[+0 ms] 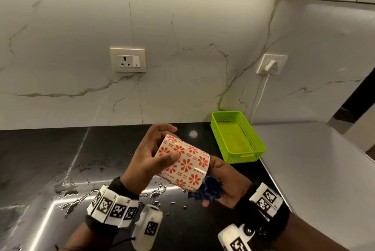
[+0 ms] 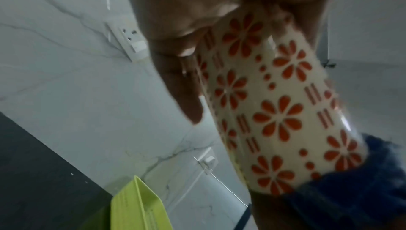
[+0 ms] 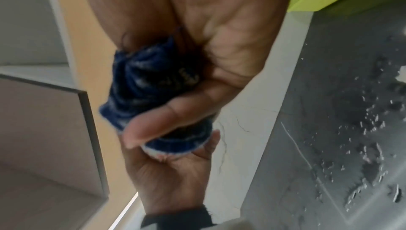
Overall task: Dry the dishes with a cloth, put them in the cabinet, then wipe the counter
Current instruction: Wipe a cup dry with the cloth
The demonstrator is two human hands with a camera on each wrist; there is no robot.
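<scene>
Left hand point(image 1: 150, 155) grips the mug point(image 1: 183, 162) by its base end, thumb across the side, fingers wrapped behind; mug held tilted in mid-frame, above the counter point(image 1: 50, 159), mouth pointing lower right. Right hand point(image 1: 229, 181) clenched on the cloth point(image 1: 205, 189), which is bunched at the mug's mouth. Right wrist view shows the cloth wadded between thumb and fingers against the rim; how far it goes inside I can't tell.

Judgement: step in hand is drying the mug, interior or rim. Cabinet and counter wipe not yet done.

To do it well:
- Keep the left grip on the base firm. Glazed and probably wet, so slip risk is real.
- Push the cloth fully in, then rotate mug against cloth rather than scrubbing back and forth.
- Finish with the outer wall and the base, shifting the left grip so no wet patch stays under the fingers.
- Work low over the counter; a drop from here likely chips it.

Counter at lower centre has water puddles and droplets; that's for the last step. Basket point(image 1: 237, 137) sits right of centre against the wall, nothing visible in it.
</scene>
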